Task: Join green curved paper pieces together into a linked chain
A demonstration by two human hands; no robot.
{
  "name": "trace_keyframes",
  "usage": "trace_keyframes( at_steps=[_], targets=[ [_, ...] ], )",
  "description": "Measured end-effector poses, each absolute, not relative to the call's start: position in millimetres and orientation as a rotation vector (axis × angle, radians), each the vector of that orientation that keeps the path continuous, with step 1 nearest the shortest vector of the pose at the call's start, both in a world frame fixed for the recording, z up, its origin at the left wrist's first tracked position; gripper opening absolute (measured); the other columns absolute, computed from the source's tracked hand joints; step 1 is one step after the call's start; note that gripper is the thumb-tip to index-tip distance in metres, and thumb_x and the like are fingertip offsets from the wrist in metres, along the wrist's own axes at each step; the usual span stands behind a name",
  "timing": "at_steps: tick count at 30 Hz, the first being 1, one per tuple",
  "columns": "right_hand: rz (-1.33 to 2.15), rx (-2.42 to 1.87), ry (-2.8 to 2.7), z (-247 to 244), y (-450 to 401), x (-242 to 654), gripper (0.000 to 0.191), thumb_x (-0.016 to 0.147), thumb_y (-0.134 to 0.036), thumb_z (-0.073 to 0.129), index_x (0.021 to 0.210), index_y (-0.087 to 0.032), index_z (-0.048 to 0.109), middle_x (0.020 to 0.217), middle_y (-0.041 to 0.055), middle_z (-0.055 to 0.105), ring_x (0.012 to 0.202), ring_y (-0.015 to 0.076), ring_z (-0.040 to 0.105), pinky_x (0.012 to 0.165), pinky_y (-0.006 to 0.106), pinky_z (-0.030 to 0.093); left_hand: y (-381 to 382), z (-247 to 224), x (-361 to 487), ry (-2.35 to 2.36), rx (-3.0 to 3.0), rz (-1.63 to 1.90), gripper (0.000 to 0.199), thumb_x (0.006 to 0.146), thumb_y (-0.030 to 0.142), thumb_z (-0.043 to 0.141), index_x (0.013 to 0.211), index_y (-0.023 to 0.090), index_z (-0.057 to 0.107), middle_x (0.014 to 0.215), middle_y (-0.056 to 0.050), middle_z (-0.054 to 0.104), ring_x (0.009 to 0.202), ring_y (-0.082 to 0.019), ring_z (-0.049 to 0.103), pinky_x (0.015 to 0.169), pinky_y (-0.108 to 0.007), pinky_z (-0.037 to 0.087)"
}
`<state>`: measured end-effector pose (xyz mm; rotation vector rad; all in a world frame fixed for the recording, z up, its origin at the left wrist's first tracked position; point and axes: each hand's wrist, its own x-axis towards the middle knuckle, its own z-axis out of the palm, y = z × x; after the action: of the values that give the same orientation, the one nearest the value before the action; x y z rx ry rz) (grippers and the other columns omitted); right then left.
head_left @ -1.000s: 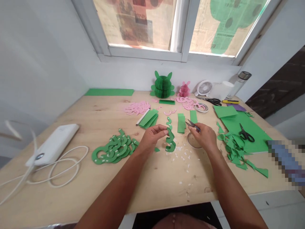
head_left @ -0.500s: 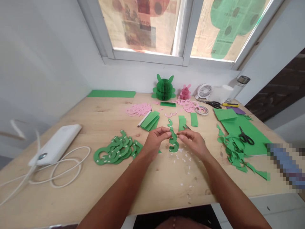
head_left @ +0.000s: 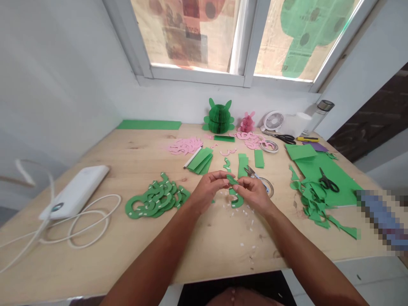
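Note:
Between my hands is a green curvy paper cutout (head_left: 236,200) with small white tape bits on it, one end toward me and the other curling away past my fingers. My left hand (head_left: 208,191) pinches its middle from the left. From the right, my right hand (head_left: 255,193) is closed on the same middle part, thumb and fingers together. Just beyond my right hand lie scissors (head_left: 251,171), and a tape roll (head_left: 270,187) is partly hidden behind it. Left of my left hand lies a pile of similar green cutouts (head_left: 156,199) with white tape bits.
White scraps (head_left: 247,216) litter the wood near me. Green offcuts (head_left: 314,195) and black scissors (head_left: 328,180) lie at right, a power bank (head_left: 79,191) with a cable at left. Pink cutouts (head_left: 185,145), a green paper figure (head_left: 219,119) and a small fan (head_left: 273,121) are farther back.
My right hand has moved left onto the cutout and now grips its middle along with my left hand. The tape roll beside it has come into sight.

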<state>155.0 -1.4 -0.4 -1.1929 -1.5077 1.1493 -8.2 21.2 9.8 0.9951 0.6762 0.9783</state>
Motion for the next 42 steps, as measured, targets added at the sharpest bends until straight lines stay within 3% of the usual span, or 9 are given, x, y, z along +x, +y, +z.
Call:
trace_keyframes(
  at_steps=[13,18,23,29,36,42],
  targets=[
    [1.254,-1.188,-1.365,-1.1,-1.7,154.2,0.031,0.068,-0.043,0.065,0.059,-0.017,0.051,0.053,-0.0053,0.038,0.05,0.008,0.032,0.047,0.022,0.024,24.5,9.9,-13.0,0.604,0.919,0.849,0.029,0.069,0.029,0.065,0.094,0.016,0.068,0.078,-0.006,0.066,0.079,-0.017,0.06,0.081,-0.032,0.042],
    [1.287,-1.221,-1.308,-1.1,-1.6,153.0,0.03,0.067,-0.043,0.066,0.061,-0.016,0.054,0.053,-0.0048,0.043,0.048,0.0076,0.034,0.046,0.022,0.025,23.7,6.0,-8.7,0.778,1.03,0.915,0.018,0.065,0.03,0.07,0.075,0.016,0.065,0.071,-0.001,0.062,0.07,-0.013,0.057,0.073,-0.027,0.043],
    [1.258,-1.23,-1.183,-1.8,-0.2,151.2,0.029,0.066,-0.043,0.067,0.063,-0.016,0.055,0.052,-0.0047,0.044,0.048,0.0083,0.036,0.046,0.022,0.027,20.1,8.1,-5.8,0.824,1.09,0.847,0.022,0.062,0.029,0.073,0.077,0.015,0.063,0.072,-0.002,0.064,0.067,-0.012,0.058,0.068,-0.025,0.043],
    [1.217,-1.212,-1.187,5.7,-0.9,149.4,0.031,0.067,-0.045,0.065,0.06,-0.017,0.055,0.052,-0.0042,0.046,0.05,0.0095,0.039,0.048,0.023,0.031,16.6,7.5,-1.1,0.888,1.16,0.818,0.017,0.063,0.028,0.07,0.063,0.014,0.06,0.063,-0.002,0.065,0.058,-0.011,0.055,0.058,-0.023,0.041],
    [1.137,-1.26,-1.243,7.9,-0.8,153.2,0.027,0.071,-0.043,0.061,0.076,-0.017,0.063,0.065,-0.0006,0.056,0.059,0.0119,0.047,0.054,0.024,0.035,18.8,5.3,1.7,0.952,1.023,1.025,0.022,0.059,0.029,0.072,0.062,0.016,0.055,0.059,0.0,0.064,0.063,-0.015,0.06,0.059,-0.025,0.042],
    [1.142,-1.298,-1.263,7.9,-2.7,150.7,0.02,0.066,-0.036,0.063,0.069,-0.017,0.059,0.058,-0.0029,0.052,0.054,0.011,0.045,0.053,0.024,0.035,12.8,10.9,3.9,0.949,0.96,1.052,0.02,0.059,0.029,0.072,0.065,0.015,0.059,0.06,-0.001,0.063,0.061,-0.013,0.058,0.059,-0.025,0.042]
  ],
)
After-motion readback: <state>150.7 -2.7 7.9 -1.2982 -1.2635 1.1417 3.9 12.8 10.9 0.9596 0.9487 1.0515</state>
